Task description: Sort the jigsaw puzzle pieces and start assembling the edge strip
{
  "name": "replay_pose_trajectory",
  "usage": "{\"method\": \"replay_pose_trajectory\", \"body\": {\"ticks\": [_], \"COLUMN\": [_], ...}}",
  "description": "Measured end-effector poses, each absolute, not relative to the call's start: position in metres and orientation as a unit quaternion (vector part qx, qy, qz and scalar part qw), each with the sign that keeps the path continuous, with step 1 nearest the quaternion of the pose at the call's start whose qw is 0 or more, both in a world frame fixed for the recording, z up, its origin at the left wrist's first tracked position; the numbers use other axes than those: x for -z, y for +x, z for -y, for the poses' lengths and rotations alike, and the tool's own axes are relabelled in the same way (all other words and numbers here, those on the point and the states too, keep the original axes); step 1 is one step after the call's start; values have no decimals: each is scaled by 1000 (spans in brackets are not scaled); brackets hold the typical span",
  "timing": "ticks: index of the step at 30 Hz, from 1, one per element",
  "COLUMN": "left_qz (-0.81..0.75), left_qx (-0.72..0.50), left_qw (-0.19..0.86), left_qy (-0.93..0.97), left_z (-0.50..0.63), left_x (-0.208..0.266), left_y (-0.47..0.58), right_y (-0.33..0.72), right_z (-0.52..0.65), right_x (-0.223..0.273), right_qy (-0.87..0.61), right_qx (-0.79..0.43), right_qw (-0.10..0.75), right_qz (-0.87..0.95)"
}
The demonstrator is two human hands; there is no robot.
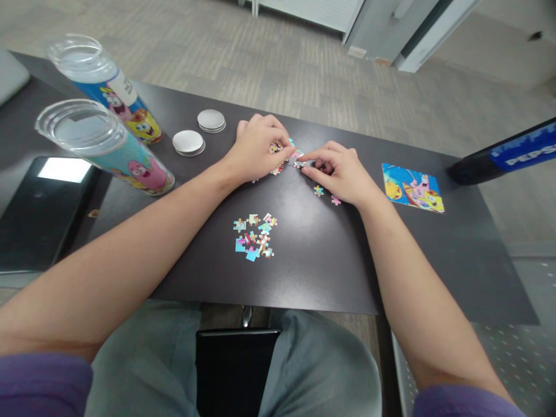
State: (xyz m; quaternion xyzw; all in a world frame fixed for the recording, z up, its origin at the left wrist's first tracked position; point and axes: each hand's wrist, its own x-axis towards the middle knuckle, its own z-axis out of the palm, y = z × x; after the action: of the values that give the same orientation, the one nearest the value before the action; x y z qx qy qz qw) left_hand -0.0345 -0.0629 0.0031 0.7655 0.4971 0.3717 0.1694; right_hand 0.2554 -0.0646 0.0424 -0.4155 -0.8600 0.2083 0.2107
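Note:
At the far side of the dark table, my left hand is closed, thumb and fingers pinched at a cluster of puzzle pieces that it partly covers. Whether those pieces are joined is hard to see. My right hand faces it from the right, its thumb and forefinger closed on a small puzzle piece at the cluster's edge. Below the right hand lie a yellow-blue puzzle piece and a pink puzzle piece. Nearer my body is a loose group of several puzzle pieces.
Two clear-topped cartoon tubes stand at left, beside white round lids in two stacks. A black glossy device lies at far left. To the right are a cartoon picture card and a Pepsi bottle.

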Motion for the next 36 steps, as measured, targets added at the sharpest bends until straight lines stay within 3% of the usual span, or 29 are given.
{"method": "replay_pose_trajectory", "body": {"ticks": [21, 36], "left_qz": [-463, -498], "left_qx": [-311, -365], "left_qw": [187, 173], "left_qy": [808, 767], "left_z": [77, 63], "left_x": [-16, -3], "left_y": [-30, -35], "right_y": [266, 245], "right_z": [59, 85], "right_x": [-46, -57], "right_qy": [-420, -311], "right_qx": [-233, -248], "right_qw": [228, 137], "right_qz": [847, 907]}}
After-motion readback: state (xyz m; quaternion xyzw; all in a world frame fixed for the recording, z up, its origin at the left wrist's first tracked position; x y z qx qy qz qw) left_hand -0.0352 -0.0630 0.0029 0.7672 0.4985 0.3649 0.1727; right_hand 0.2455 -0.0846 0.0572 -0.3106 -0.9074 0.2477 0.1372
